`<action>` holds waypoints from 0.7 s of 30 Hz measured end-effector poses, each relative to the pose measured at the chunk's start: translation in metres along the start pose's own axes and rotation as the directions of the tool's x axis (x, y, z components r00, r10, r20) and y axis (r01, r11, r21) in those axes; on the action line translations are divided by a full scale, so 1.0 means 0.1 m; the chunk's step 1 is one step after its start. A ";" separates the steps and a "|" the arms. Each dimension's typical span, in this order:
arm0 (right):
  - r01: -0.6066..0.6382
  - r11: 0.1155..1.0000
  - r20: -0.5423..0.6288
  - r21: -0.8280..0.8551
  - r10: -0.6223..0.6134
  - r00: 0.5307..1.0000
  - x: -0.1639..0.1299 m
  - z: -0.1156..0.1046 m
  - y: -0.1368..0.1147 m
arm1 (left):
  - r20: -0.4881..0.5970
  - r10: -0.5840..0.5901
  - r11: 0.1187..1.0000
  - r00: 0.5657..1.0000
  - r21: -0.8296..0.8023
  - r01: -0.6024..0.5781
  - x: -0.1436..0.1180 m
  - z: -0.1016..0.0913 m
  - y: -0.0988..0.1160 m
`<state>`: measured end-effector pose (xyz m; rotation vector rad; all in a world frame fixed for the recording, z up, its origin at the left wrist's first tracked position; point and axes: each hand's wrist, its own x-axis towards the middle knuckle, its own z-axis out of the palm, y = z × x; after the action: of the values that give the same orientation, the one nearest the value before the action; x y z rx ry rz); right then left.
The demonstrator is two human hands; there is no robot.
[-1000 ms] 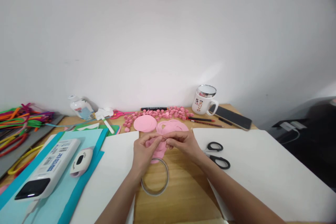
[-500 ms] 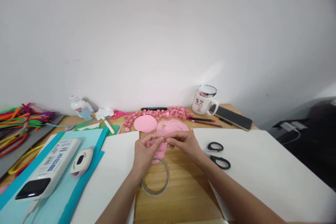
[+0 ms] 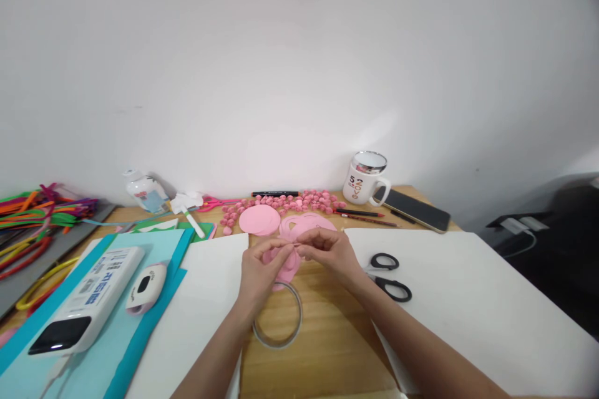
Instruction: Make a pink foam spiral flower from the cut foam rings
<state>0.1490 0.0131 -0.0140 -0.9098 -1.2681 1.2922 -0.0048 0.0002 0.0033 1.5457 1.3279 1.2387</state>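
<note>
My left hand and my right hand meet fingertip to fingertip over the middle of the table. Both are closed in a pinch on a thin pink paper strip, mostly hidden by the fingers. Cut pink paper pieces lie just below and behind the hands. Beyond them are a stack of pink paper circles and some curled pink paper cut-outs. A roll of tape lies flat near my left wrist. Many small rolled pink paper pieces are heaped along the wall.
White sheets flank the bare wood strip. Black-handled scissors lie right of my right hand. A mug, a phone and pencils are at the back right. At left are a white power bank, bottle and pipe cleaners.
My right hand's fingers have lifted and shifted slightly, parting a little from the left fingertips, so more of the pink strip shows. The things on the table have stayed in place.
</note>
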 end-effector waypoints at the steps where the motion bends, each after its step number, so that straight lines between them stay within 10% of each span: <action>1: -0.010 1.000 -0.010 0.023 0.010 1.000 0.00 0.00 0.00 | -0.001 0.000 1.000 1.000 0.000 0.000 0.00 0.00 0.00; 21: -0.037 0.997 -0.062 0.071 0.041 0.997 -0.02 0.03 -0.06 | 0.032 -0.017 1.000 0.999 -0.019 0.018 0.00 -0.01 -0.03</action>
<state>0.1478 0.0097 -0.0085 -0.9225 -1.1539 1.3204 -0.0064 0.0012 0.0006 1.5313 1.3029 1.2080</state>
